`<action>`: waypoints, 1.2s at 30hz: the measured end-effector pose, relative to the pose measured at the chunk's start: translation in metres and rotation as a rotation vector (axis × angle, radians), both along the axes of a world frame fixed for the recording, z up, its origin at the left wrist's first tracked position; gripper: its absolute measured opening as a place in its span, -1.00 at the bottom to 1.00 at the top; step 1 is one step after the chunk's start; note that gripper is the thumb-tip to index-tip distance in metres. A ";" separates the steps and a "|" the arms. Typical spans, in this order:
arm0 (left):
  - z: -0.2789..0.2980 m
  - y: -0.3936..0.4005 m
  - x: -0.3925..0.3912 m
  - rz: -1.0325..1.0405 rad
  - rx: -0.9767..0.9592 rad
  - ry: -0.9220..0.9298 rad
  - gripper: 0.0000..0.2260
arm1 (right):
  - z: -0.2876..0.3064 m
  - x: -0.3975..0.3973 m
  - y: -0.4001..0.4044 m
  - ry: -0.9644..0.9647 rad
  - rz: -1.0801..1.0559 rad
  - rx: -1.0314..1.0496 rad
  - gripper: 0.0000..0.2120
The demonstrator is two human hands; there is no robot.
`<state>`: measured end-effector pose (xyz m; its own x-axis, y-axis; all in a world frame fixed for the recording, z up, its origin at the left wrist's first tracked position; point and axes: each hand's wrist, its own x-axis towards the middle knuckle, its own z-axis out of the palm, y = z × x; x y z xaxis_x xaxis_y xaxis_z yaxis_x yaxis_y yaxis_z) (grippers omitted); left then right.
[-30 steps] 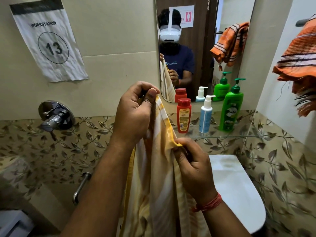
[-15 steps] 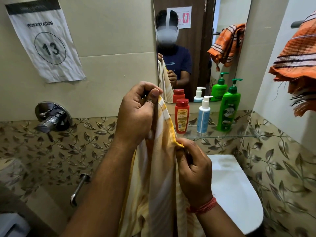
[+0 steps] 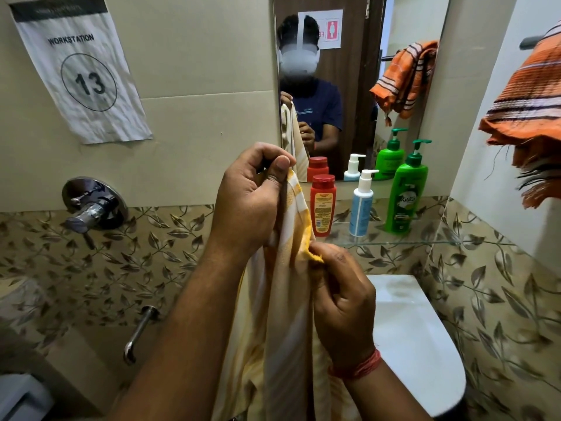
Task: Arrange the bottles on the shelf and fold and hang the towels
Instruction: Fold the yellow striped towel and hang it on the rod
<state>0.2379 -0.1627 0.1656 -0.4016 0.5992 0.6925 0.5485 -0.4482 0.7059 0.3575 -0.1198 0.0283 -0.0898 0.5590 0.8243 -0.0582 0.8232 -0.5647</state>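
My yellow striped towel hangs with its long axis vertical, near me, left of the glass shelf. My left hand pinches its top edge; my right hand, lower, pinches the yellow hem corner.

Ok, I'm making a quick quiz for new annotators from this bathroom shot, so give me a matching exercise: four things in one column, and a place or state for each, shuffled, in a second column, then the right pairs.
Things:
1. yellow striped towel
2. orange striped towel
3. green pump bottle
4. red bottle

Places or states:
A. leftmost bottle on the glass shelf
B. pinched by the left hand and the right hand
C. rightmost bottle on the glass shelf
D. hanging high on the right wall

Pairs: 1-B, 2-D, 3-C, 4-A
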 end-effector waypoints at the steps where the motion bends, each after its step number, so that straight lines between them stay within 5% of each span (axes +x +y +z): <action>1: 0.000 0.000 0.000 0.002 0.001 0.000 -0.89 | 0.000 0.000 0.000 0.005 0.003 -0.006 -0.71; 14: -0.001 0.001 0.009 -0.028 -0.016 -0.003 -0.90 | 0.005 -0.002 0.002 -0.437 -0.093 0.026 -0.61; 22: -0.001 -0.004 0.007 -0.019 -0.001 0.031 -0.87 | 0.006 0.010 0.021 -0.491 0.238 -0.181 -0.76; 25: -0.002 -0.006 -0.006 0.049 -0.044 0.031 -0.87 | 0.007 0.032 0.033 -0.347 0.466 -0.485 -0.80; 28: -0.006 -0.006 -0.026 0.175 -0.085 0.050 -0.90 | 0.011 0.058 0.046 -0.140 0.387 -0.627 -0.63; 30: -0.009 -0.007 -0.035 0.232 -0.073 0.019 -0.92 | 0.021 0.071 0.051 -0.270 0.261 -0.524 -0.50; 32: -0.012 -0.007 -0.035 0.157 -0.083 -0.012 -0.93 | 0.042 0.076 0.048 -0.507 0.175 -0.394 -0.64; 36: -0.018 -0.005 -0.013 -0.302 -0.314 0.145 -0.73 | 0.087 0.063 0.028 -0.846 0.166 -0.127 -0.77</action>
<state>0.2253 -0.1677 0.1471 -0.0888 0.8645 0.4948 0.5293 -0.3799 0.7586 0.4206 -0.0923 0.1157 -0.7327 0.5673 0.3760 0.3087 0.7694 -0.5593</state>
